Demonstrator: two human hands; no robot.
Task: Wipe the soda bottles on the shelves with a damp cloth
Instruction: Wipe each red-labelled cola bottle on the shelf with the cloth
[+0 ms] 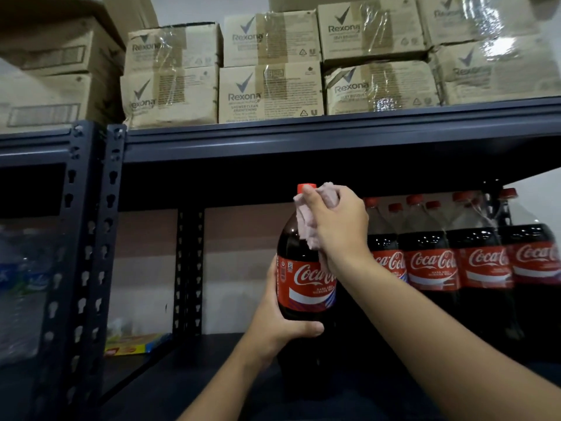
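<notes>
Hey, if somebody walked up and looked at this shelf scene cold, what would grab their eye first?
Front and centre, the left hand grips a Coca-Cola bottle by its lower body while the right hand presses a pink cloth against its neck, just under the red cap. To its right stands a row of matching bottles; Rexona cartons fill the shelf above.

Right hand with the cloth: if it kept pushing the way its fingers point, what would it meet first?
The right hand points left with the pink cloth against the Coca-Cola bottle neck. It would probably meet that neck just below the red cap; depth is hard to judge.
</notes>
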